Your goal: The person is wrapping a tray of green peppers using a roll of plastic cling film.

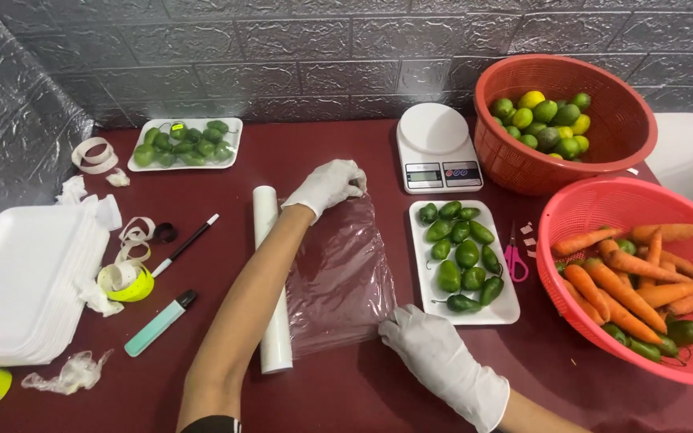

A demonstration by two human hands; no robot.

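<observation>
Film sheet [338, 273] drawn off roll [270, 281] at table's front edge; left hand [329, 186] and right hand [435, 349] press flat, open, pinning its corners; pepper tray [507, 309] beside it unwrapped

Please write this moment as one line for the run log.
left hand: pressing far edge of cling film sheet | right hand: holding near corner | film roll: left of sheet | tray of green peppers: right

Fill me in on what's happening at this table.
A person in white gloves is spreading clear plastic wrap flat on the dark red table. The left hand presses its far edge, the right hand its near corner. The roll lies alongside, and a white tray of green peppers sits just right.
</observation>
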